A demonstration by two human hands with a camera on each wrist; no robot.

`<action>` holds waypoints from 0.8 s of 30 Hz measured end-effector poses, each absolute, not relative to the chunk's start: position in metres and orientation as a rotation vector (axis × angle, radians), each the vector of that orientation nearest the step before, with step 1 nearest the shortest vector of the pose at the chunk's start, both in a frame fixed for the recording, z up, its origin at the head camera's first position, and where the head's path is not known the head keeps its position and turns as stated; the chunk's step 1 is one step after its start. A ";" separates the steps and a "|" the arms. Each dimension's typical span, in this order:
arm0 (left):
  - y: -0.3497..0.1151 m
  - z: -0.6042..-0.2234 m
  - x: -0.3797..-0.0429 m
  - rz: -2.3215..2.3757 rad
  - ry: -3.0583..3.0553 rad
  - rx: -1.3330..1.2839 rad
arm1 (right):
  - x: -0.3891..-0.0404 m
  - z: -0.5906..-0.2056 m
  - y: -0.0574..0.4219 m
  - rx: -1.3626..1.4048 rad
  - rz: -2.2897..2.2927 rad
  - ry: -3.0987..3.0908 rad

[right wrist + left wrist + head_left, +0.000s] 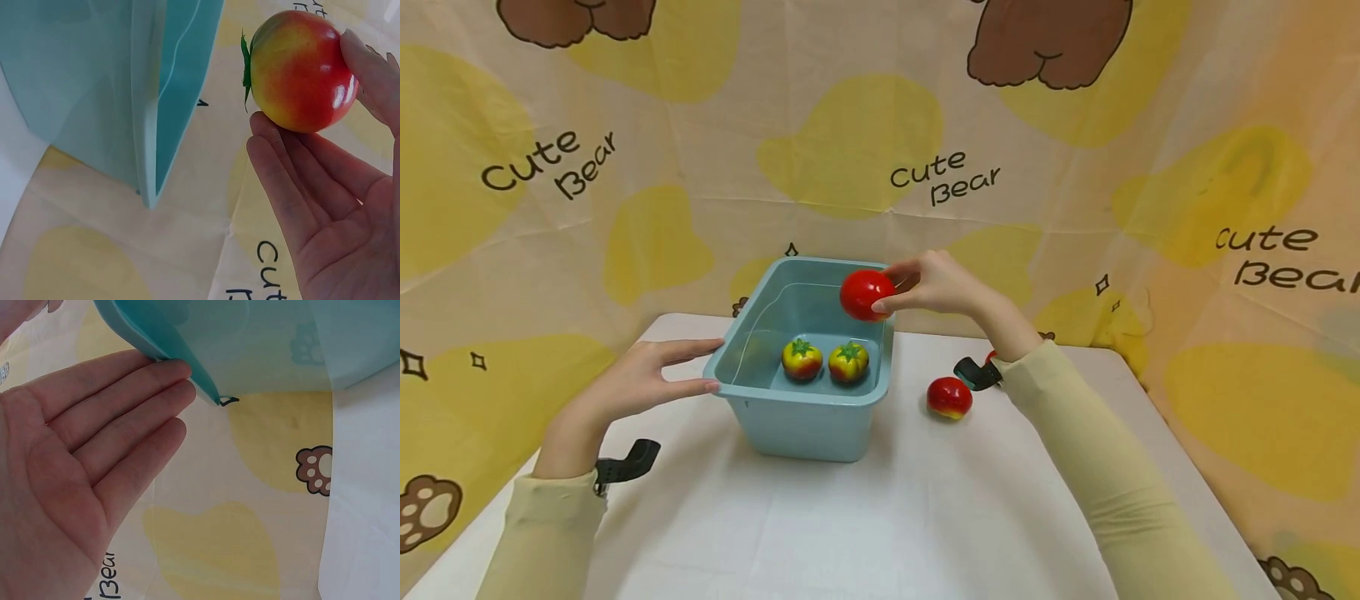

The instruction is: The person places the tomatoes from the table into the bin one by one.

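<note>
My right hand [936,285] pinches a shiny red tomato [867,294] between thumb and fingers, above the right rim of a light blue plastic bin [808,429]. The right wrist view shows this tomato [300,72] shading to yellow around a green leafy top. My left hand [640,379] rests its fingertips against the bin's left rim; in the left wrist view the fingers [134,403] lie nearly straight along the edge. Inside the bin, two red-and-yellow tomatoes [802,360] with green tops sit side by side on the bottom.
Right of the bin, another red tomato [949,397] lies on the white table [925,517]. A small red piece [991,357] shows behind the right wrist's black camera mount [977,373], mostly hidden. A patterned yellow cloth [850,142] hangs behind the table.
</note>
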State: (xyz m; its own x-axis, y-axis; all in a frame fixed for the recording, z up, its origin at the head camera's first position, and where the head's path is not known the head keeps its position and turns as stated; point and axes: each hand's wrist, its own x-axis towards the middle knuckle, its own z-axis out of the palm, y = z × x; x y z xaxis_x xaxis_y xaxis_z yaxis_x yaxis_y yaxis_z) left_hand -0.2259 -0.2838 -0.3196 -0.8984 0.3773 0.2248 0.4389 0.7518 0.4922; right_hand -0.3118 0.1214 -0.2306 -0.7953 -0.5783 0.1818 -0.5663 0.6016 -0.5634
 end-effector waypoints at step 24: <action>-0.285 -0.319 -0.227 -0.829 -2.849 -0.640 | -0.319 -0.225 0.089 -1.122 -0.921 2.750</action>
State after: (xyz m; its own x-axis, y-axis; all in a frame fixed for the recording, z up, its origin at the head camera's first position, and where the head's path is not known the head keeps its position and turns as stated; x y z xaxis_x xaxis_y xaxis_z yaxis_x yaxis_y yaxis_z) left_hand -0.2268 -0.2847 -0.3195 -0.9057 0.3654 0.2148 0.4236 0.7626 0.4888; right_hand -0.3188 0.0889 -0.2253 -0.7392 -0.6476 0.1851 -0.6284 0.5642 -0.5355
